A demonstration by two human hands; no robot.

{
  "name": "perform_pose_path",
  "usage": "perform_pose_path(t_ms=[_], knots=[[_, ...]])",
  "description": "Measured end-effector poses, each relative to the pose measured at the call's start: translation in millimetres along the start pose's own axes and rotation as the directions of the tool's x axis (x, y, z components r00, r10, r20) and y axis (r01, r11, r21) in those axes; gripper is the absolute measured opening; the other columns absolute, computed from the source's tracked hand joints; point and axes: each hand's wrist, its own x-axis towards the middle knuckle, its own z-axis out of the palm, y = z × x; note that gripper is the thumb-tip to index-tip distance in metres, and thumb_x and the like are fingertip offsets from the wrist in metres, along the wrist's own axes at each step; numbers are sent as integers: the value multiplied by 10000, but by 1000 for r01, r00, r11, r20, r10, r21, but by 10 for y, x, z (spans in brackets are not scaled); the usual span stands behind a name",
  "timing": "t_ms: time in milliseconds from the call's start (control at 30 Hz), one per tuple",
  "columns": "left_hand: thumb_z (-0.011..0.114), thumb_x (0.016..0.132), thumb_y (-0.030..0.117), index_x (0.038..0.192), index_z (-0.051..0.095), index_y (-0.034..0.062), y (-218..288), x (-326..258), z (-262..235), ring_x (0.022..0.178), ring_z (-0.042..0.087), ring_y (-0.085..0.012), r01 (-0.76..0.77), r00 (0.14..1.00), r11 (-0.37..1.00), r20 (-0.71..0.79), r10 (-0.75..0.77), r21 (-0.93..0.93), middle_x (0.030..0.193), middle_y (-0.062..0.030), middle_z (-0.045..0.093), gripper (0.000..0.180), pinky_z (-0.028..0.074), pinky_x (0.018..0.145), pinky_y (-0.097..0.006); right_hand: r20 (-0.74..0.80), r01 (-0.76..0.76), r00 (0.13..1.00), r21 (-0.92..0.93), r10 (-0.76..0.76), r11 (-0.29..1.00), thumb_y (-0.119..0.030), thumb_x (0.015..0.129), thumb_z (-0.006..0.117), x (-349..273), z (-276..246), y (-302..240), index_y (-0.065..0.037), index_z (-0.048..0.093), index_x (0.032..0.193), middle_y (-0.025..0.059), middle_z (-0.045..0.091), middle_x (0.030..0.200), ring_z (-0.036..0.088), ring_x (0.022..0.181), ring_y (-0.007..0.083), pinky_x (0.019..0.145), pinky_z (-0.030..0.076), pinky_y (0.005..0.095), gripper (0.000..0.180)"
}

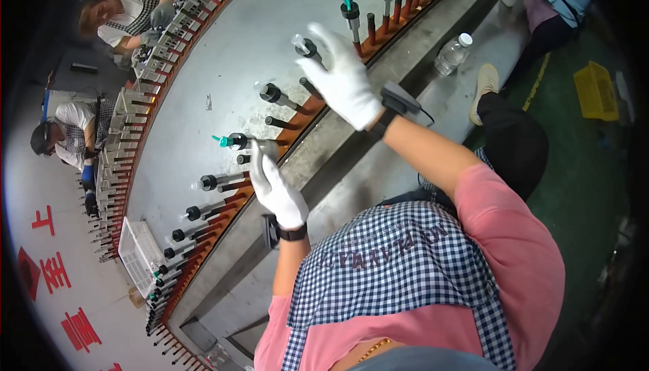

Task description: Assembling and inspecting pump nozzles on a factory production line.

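Observation:
White gloves cover both my hands. My right hand (343,85) is open, thumb and fingers spread on either side of a black-collared holder (309,49) topped by a clear glass-like bulb (298,39); I cannot tell whether they touch. My left hand (278,192) is also open, its fingers stretched out beside a grey-and-black holder (238,142) with a green tip (221,142). Between the hands stands another holder (272,93) with a clear rounded top. Nothing shows in either palm.
Holders and dark posts (278,123) line the curved track edge. A white basket (138,256) lies at left. A lidded clear bottle (453,54) stands on the ledge at right, near a seated person's leg. Two co-workers (138,12) are across the table; a yellow crate (595,91) is on the floor.

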Motion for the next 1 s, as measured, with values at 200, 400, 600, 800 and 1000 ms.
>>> perform_pose_path(t_ms=[200,400,600,800,1000], knots=[[563,1027,175,1373,489,-72,234,998,898,1097,638,-203,104,983,920,181,-37,-377,1240,-177,649,432,492,958,-310,323,-301,928,363,183,882,-153,967,652,265,678,258,-103,713,1183,-18,731,945,628,763,65,718,516,214,230],[571,1036,259,1037,628,-61,-64,1134,818,576,551,-93,75,997,953,24,-71,-293,652,-79,634,324,450,590,-243,501,-544,812,462,300,700,-155,978,639,142,767,233,-78,731,1150,-31,743,1008,593,735,9,681,487,175,209],[548,1045,267,1218,616,-10,-263,846,773,763,610,-111,85,992,960,-70,-107,-267,836,-76,676,333,468,700,-248,602,-591,747,408,282,696,-239,918,734,1,529,269,-99,702,1161,5,709,952,632,874,87,806,522,246,282],[547,1044,258,1412,451,-36,-186,265,982,1133,591,-236,156,935,981,-303,-183,-111,1275,-186,591,481,447,1032,-360,301,-121,951,156,69,980,-44,831,774,-28,-410,1139,-128,726,1077,106,714,1112,682,1010,234,889,553,331,264],[636,962,66,1371,545,30,-78,376,1645,1286,518,-345,-369,929,900,139,344,234,1447,-213,476,421,399,1109,-415,263,139,956,-9,-132,990,-214,811,773,733,-276,1384,-160,739,995,199,605,1304,622,1145,355,1002,512,416,194]])
